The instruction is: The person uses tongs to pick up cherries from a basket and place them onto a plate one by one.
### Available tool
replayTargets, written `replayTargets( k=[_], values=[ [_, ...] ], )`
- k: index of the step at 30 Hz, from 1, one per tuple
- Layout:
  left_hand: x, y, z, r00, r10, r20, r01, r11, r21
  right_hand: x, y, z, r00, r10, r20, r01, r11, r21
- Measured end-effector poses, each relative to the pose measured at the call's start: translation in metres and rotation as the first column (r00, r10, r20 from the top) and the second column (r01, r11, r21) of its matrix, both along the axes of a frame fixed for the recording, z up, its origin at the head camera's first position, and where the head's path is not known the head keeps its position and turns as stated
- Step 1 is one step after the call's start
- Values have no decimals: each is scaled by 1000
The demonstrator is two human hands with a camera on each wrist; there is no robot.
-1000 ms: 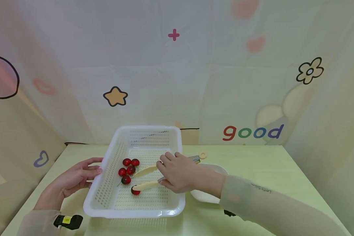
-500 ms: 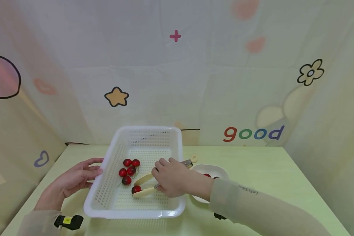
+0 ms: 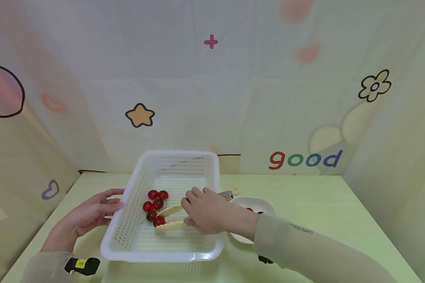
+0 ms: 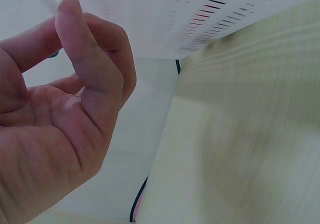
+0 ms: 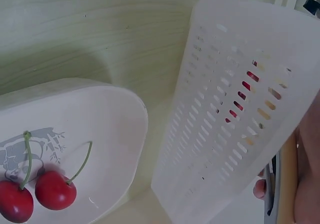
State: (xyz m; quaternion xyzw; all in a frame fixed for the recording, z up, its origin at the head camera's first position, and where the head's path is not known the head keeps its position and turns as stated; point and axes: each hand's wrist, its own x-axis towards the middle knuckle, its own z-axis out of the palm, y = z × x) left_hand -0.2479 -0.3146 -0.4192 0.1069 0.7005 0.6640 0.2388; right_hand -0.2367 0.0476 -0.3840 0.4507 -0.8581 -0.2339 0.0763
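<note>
A white perforated basket (image 3: 177, 245) holds several dark red cherries (image 3: 157, 204) on its left side. My left hand (image 3: 92, 210) holds the basket's left rim with curved fingers; the left wrist view shows the fingertips up against its wall. Over the basket's right side, my right hand (image 3: 207, 210) grips a pair of tongs (image 3: 170, 226) with metal handles and cream tips. The tips sit around the nearest cherry (image 3: 159, 221), which lies close against the group. Whether both tips press on it cannot be told. My fingers hide part of the tong handles.
Right of the basket stands a white dish (image 5: 115, 149), partly behind my right forearm; red cherries with green stems (image 5: 55, 190) lie in it. Both rest on a pale wood-grain table (image 3: 304, 220). A printed cloth (image 3: 233, 98) rises behind the table.
My right hand has shifted left with the tongs. The nearest cherry has moved up and left toward the others, with the tips now around it. My left hand has stayed on the rim.
</note>
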Motion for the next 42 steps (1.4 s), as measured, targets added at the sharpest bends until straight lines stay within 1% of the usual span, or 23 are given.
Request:
replayTargets(
  k=[11,14,18,23,28,31,35,42],
  values=[
    [3,-2,-3,1000,-7,10,6,999,35,-1,24,14,999,-19,30,22,994,-110],
    [4,-2,-3,1000,-5,9,4,999,37,-2,32,19,999,-15,30,19,991,-135],
    [4,-2,-3,1000,-3,7,2,999,32,-3,44,26,999,-18,51,27,982,-188],
    [3,-2,-3,1000,0,6,0,1000,23,-1,58,34,996,-21,81,42,963,-266],
    [3,-2,-2,1000,0,0,0,1000,17,1,72,41,994,-31,106,63,948,-312],
    [2,-2,-1,1000,-1,-3,1,1000,13,3,82,44,993,-31,112,69,934,-351],
    [2,-1,-1,1000,0,0,0,1000,10,6,97,47,993,-30,110,73,908,-412],
    [1,1,0,1000,10,3,-10,1000,-2,9,128,46,987,-103,121,149,865,-479]
  ],
)
